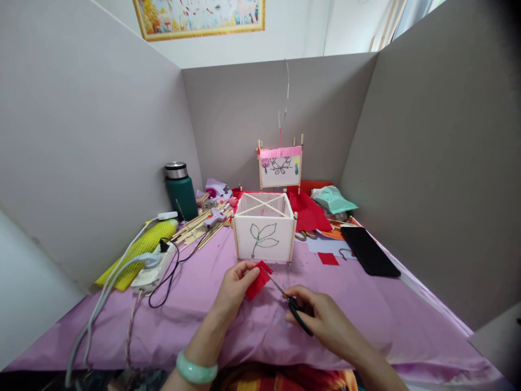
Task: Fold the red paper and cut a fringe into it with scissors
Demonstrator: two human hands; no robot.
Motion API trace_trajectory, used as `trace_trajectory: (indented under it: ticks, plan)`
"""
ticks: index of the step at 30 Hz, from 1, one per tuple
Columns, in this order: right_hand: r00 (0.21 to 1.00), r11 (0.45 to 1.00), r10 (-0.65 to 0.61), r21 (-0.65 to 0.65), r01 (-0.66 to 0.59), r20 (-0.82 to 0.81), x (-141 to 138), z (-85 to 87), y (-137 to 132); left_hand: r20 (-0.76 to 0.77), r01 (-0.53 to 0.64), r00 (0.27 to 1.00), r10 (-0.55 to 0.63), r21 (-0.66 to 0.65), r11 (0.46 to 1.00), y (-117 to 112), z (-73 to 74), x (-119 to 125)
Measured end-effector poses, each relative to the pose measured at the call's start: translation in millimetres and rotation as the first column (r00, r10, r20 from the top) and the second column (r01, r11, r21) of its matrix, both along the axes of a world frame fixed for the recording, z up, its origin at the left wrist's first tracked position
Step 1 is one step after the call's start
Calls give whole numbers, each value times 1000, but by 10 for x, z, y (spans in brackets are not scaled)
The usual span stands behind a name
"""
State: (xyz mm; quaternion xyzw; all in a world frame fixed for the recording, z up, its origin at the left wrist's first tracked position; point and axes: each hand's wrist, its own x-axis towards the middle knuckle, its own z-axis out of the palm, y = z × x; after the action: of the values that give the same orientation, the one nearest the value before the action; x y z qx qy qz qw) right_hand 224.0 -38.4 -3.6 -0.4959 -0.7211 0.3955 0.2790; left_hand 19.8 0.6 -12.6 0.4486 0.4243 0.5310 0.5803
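Note:
A small piece of red cloth (255,287) is pinched in my left hand (238,285), low over the table front. My right hand (315,315) grips a pair of black-handled scissors (300,316), whose blades reach up and left to the red piece. Cut strips show along its upper edge. Just beyond my hands stands a white box-shaped lantern (264,239) with wooden corner sticks and a green leaf drawing on its front. Another red square (328,259) lies flat to the right of it.
At left are a power strip (154,269) with cables, yellow netting (142,255), a green bottle (181,190), sticks and a glue gun (214,217). A black phone (369,251) lies right. Behind hangs a decorated lantern (280,169). Grey partitions (277,108) surround the table.

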Motion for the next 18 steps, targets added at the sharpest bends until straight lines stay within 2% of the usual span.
trace_trajectory:
  ticks: [18]
  plan:
    - [1000,1000,-7,9,7,20,-10,15,-11,4,2,1000,-2,-4,1000,0,-16,-2]
